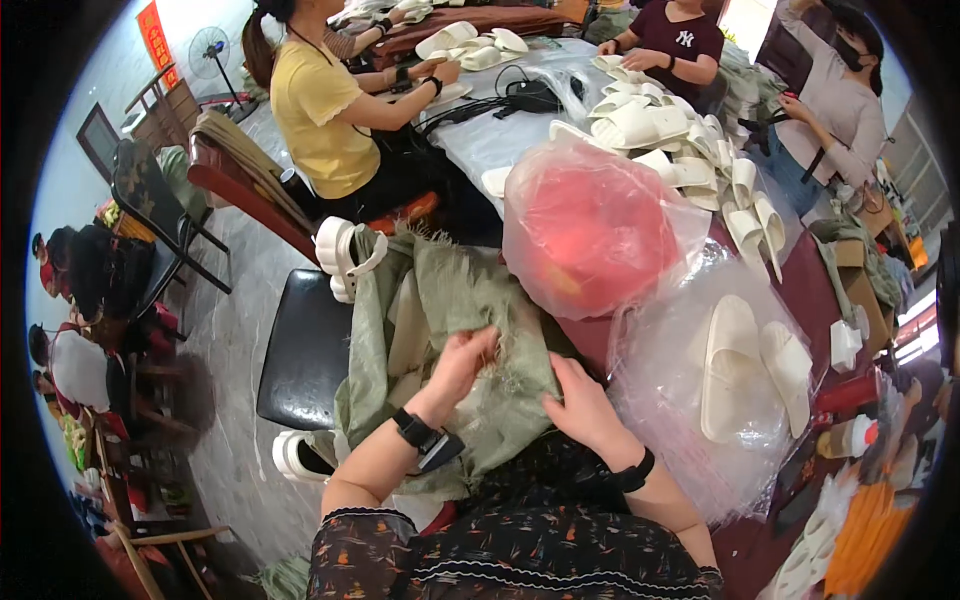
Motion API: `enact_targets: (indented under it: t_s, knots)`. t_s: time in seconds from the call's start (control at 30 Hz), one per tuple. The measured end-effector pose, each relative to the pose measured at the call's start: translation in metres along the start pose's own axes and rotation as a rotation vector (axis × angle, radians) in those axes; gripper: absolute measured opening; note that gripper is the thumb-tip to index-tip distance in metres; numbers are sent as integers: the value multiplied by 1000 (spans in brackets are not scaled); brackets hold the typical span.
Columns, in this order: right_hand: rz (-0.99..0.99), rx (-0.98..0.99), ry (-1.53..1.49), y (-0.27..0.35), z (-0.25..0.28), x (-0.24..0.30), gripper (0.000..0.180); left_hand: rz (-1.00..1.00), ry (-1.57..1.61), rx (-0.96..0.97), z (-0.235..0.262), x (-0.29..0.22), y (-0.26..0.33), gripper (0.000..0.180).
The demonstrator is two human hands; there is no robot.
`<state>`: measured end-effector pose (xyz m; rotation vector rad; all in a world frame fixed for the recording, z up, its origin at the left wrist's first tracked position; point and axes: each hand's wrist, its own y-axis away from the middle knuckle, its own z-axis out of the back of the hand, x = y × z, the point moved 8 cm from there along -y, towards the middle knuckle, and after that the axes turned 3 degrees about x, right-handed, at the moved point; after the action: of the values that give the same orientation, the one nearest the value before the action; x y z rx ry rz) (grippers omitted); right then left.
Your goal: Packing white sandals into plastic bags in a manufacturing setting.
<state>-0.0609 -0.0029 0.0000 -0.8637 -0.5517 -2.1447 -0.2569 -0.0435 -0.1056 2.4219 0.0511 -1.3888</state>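
A large green woven sack [440, 310] lies across my lap and a black stool [305, 350]. My left hand [462, 362] reaches into the sack's frayed opening, its fingers curled around something pale inside that I cannot make out. My right hand [578, 398] presses on the sack's edge beside it, pinching the fabric. Both wrists wear black bands. To the right, a pair of cream slippers [752, 365] lies inside a clear plastic bag [680, 400]. A plastic bag of red material [590, 230] sits just beyond the sack.
A long table [500, 140] holds many loose cream slippers [660, 125] and black cables. Three other people sit around it handling slippers. More white slippers [340, 255] rest on the stool's far end and one [295, 455] on the floor. Chairs stand at left.
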Motion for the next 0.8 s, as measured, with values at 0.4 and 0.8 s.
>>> enact_targets:
  t_s: [0.4, 0.8]
  knots:
    - [231, -509, 614, -76, 112, 72, 71, -580, -183, 26, -55, -20, -43, 81]
    - [-180, -358, 799, -165, 104, 36, 123, -497, 9, -217, -14, -4, -62, 69]
